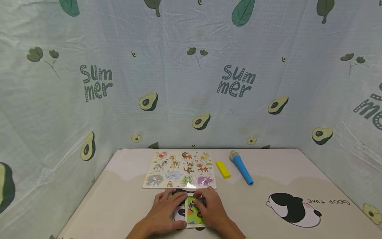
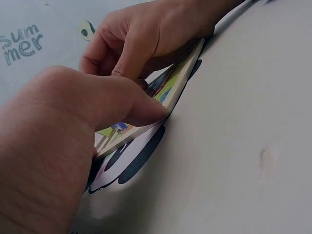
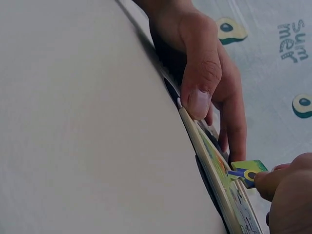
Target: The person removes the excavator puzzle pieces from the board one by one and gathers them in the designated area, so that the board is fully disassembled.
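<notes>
A small jigsaw puzzle board (image 1: 195, 227) with a pale rim and a green picture lies flat at the near middle of the table. My left hand (image 1: 165, 210) spans its left side, fingers spread towards the far corner and the thumb pressing the near edge. Over the board, my right hand (image 1: 211, 207) pinches a puzzle piece (image 3: 249, 168) between thumb and fingers; the piece is green with a blue and yellow print and stands tilted at the board's surface in the right wrist view. Part of the board is hidden under the right hand.
Just beyond the hands lies an animal peg puzzle (image 1: 179, 187). To its right are a yellow block (image 1: 223, 169) and a blue toy microphone (image 1: 242, 168). The pale table cover carries a printed dog (image 1: 293, 209). A patterned curtain (image 1: 167, 73) encloses the table's back and sides.
</notes>
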The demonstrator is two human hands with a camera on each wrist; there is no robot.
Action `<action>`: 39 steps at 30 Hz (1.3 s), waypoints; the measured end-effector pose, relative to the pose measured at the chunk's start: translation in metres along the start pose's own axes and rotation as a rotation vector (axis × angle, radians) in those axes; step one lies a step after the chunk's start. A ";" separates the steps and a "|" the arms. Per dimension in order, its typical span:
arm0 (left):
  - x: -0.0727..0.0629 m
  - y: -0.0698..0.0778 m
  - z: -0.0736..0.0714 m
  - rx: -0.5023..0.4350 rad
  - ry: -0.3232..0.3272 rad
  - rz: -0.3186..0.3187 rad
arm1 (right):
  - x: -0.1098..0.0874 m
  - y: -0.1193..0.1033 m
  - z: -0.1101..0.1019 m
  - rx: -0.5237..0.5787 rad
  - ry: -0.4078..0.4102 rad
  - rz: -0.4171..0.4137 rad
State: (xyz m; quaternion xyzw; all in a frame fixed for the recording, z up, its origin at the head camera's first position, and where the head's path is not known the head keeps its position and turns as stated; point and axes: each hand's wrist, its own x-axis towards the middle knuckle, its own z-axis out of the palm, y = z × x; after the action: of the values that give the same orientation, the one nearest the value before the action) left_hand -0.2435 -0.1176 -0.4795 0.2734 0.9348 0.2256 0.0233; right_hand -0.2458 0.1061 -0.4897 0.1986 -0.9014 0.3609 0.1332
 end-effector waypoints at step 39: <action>0.001 -0.003 0.004 0.006 0.007 0.002 | -0.004 0.002 -0.016 0.214 0.177 0.038</action>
State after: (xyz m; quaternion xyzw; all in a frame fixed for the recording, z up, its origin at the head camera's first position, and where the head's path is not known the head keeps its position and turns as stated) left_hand -0.2453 -0.1176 -0.4842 0.2735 0.9353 0.2238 0.0192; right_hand -0.2420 0.1193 -0.4812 0.1620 -0.8462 0.4734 0.1835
